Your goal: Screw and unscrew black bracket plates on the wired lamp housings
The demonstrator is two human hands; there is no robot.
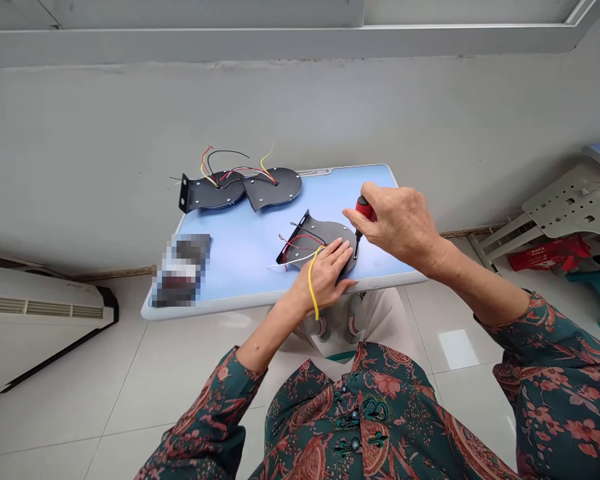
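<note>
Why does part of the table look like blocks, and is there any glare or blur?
In the head view, a patch at the left end of the table is coarsely pixelated, hiding its detail; in the same view, a bright reflection glares off the floor tiles, while the right hand and screwdriver look fairly sharp.

Matt-fin. plate (331, 230), smooth tbl (243, 257)

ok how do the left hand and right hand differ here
The left hand rests palm down on the near plate; the right hand curls round the screwdriver. A yellow wire passes across the left hand, none across the right hand. Both are bare.
</note>
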